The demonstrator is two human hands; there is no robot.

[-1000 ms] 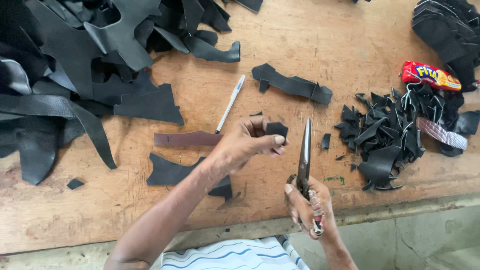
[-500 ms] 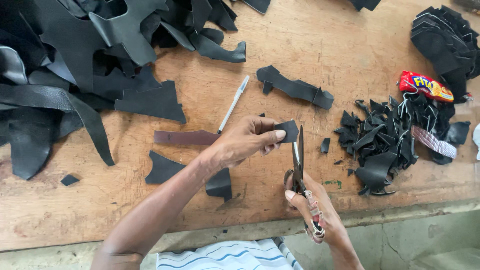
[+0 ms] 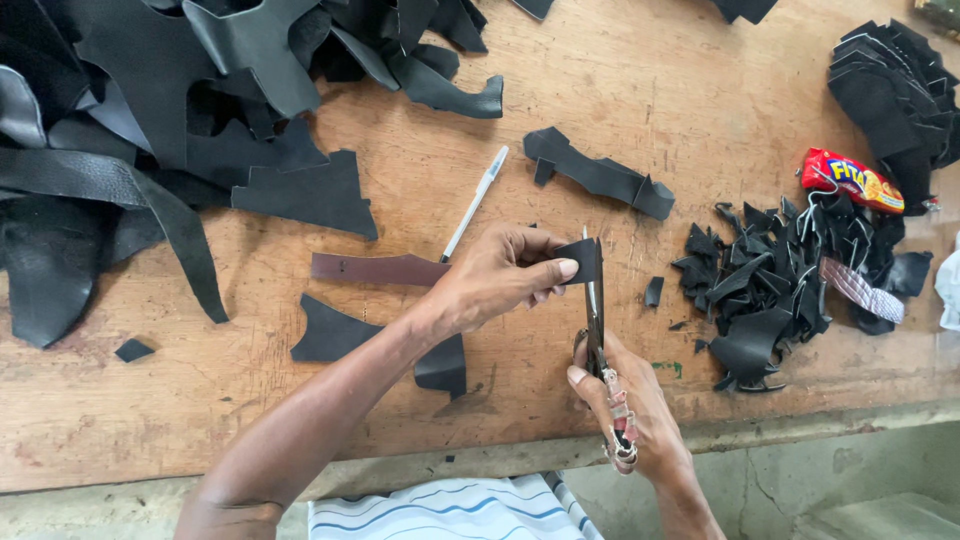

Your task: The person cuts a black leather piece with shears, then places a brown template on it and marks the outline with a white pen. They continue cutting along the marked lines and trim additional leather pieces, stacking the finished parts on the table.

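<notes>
A small black leather piece is pinched in the left hand above the workbench near its front edge. The right hand is clamped around scissors, blades upright against the piece. Black offcuts lie toward the right edge.

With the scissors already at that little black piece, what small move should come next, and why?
Probably close the scissors to cut: the right hand holds the blades upright against the small black leather piece, which the left hand pinches above the wooden table.

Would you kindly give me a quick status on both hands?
Left hand pinching small black leather piece. Right hand gripping scissors, blades at the piece. Scrap pile lying apart.
</notes>
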